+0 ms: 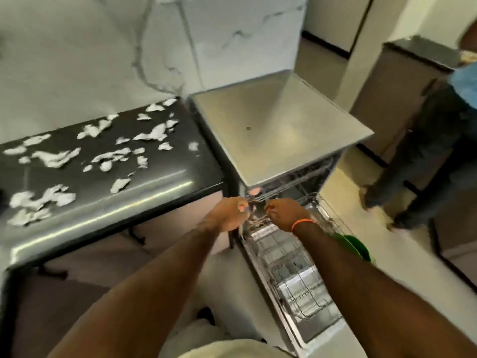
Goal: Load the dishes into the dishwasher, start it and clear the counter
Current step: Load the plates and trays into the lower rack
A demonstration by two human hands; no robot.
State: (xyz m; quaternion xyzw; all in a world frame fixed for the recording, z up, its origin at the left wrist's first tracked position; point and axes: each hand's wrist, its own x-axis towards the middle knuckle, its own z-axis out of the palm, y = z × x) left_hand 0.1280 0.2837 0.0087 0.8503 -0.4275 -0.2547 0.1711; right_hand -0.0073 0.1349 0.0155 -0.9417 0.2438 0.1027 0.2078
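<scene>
The silver dishwasher (pixel 278 130) stands to the right of the black counter (pixel 144 187), and its door (pixel 304 306) lies open toward me. A wire rack (pixel 291 184) sits partly pulled out at the mouth of the machine. My left hand (pixel 229 214) and my right hand (pixel 285 213) both grip the front bar of this rack, side by side. A green dish (pixel 357 245) shows at the right of the lower rack, partly hidden by my right forearm. The picture is blurred, so the rack's load cannot be made out.
Several crumpled white paper scraps (pixel 100 156) lie scattered over the black counter. Another person (pixel 433 151) stands on the floor to the right of the dishwasher. A marble wall (pixel 129 47) rises behind the counter. A dark cabinet (pixel 402 81) stands at the far right.
</scene>
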